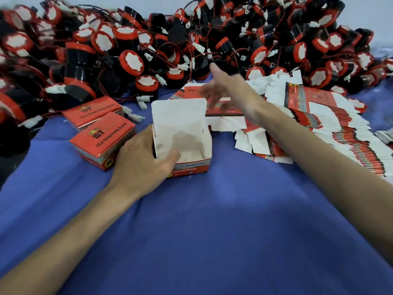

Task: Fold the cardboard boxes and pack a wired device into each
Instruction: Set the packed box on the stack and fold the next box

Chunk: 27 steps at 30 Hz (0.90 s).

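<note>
- A heap of red-and-black wired devices point(131, 60) fills the far side of the table point(212, 241), their wires and white plugs tangled together.
- Flat box blanks point(340, 128) fan out on the right, with more lying just behind the open box point(187, 133).
- Two closed boxes point(102, 139) sit at the left, touching each other, the nearer one just beside the left hand point(140, 160).
- The open box stands upright in the middle with its lid flap raised. The left hand grips its left wall, thumb hooked over the rim.
- The right hand point(229, 92), blurred, has its fingers spread above the blanks, close to the heap and holding nothing.
- The widest stretch of blue cloth lies on the near side of the box, where both forearms cross it.
</note>
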{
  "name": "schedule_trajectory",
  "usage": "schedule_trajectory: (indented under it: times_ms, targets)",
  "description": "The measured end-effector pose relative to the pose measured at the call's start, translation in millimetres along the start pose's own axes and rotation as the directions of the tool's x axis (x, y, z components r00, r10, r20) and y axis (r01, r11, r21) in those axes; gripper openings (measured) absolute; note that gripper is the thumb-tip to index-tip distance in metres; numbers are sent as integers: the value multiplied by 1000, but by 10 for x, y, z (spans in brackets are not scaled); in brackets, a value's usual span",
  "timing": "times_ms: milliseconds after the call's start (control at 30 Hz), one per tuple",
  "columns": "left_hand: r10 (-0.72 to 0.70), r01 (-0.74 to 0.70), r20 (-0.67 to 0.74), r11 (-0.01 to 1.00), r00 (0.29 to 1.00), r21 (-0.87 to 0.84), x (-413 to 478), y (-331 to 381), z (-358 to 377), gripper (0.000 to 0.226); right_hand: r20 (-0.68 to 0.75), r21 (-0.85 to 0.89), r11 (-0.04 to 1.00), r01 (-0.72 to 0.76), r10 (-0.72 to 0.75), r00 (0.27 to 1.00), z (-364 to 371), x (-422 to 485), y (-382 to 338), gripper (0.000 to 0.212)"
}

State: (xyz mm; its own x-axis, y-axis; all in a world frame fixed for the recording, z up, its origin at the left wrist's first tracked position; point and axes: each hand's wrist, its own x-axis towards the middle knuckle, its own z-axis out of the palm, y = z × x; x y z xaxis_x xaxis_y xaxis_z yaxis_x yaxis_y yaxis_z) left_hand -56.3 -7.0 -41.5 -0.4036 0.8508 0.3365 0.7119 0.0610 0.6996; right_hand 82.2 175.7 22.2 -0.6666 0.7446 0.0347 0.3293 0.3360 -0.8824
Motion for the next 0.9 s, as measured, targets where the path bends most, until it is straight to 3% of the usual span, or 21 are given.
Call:
schedule_trajectory:
  times_ms: [67, 100, 167, 267, 367, 433, 500, 567, 667, 767, 867, 900]
  targets:
    - [6, -6, 4, 1000, 1000, 20, -6, -4, 5, 55, -294, -84, 995, 57, -79, 952, 70, 442, 69, 35]
    - [1, -1, 9, 1000, 1000, 15, -2, -10, 6, 53, -343, -98, 995, 19, -52, 938, 108, 640, 77, 45]
    - [-12, 12, 29, 1000, 999, 6, 6, -15, -2, 50, -296, -51, 994, -99, 80, 952, 190, 1002, 95, 68]
    - [-19, 20, 65, 1000, 998, -22, 8, -17, -16, 51, -214, 18, 986, -165, 165, 963, 343, 1321, 131, 61]
    - [-18, 21, 69, 999, 997, -32, 7, -29, -21, 51, -319, 47, 981, -187, 192, 928, 435, 1444, 145, 50]
    - [-23, 25, 69, 999, 997, -30, 10, -26, -18, 50, -430, 139, 970, -199, 240, 870, 407, 1480, 154, 64]
    - [-31, 33, 65, 999, 997, -32, 13, -21, -13, 50, -402, 292, 942, -167, 279, 872, 345, 1478, 145, 87]
    - [-34, 37, 67, 999, 997, -38, 16, -22, -9, 50, -314, 339, 929, -147, 259, 913, 310, 1471, 137, 88]
    - [-33, 36, 69, 999, 997, -40, 18, -34, -8, 50, -337, 255, 963, -88, 174, 925, 293, 1455, 48, 27]
    - [-40, 42, 73, 999, 997, -26, 32, -42, -6, 52, -456, 58, 997, -57, 77, 887, 258, 1452, -5, 37]
    - [-34, 35, 77, 999, 996, -18, 29, -35, 4, 53, -441, -15, 997, 71, -70, 895, 245, 1393, 52, 13]
    - [-32, 34, 75, 999, 997, -16, 28, -31, 4, 53, -393, 18, 993, 119, -102, 914, 233, 1352, 65, 35]
